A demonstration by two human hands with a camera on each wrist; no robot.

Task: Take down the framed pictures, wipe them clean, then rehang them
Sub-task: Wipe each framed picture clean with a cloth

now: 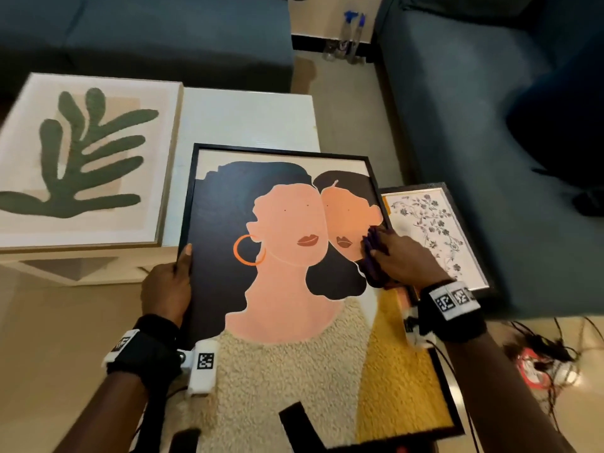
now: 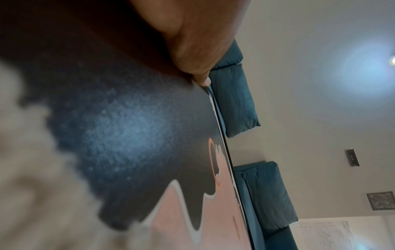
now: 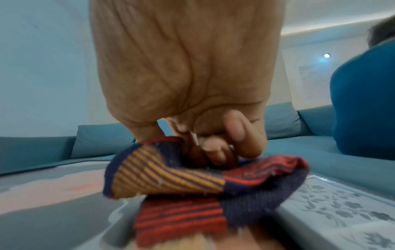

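A bunched striped woven cloth (image 1: 372,256) is gripped by the right hand (image 1: 405,259) on the glossy black-framed portrait (image 1: 294,289), whose edge is clasped by the left hand (image 1: 168,286).

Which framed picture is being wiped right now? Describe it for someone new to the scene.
Start at the white low table. The black-framed portrait of two faces leans off its near edge, largest of three pictures. Only this one has both hands on it, the right hand pressing a striped cloth there.

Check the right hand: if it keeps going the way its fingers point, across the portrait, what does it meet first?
Probably nothing solid: right hand with cloth points up-left over the portrait glass. Next obstacle looks like the frame's left rail near the left hand.
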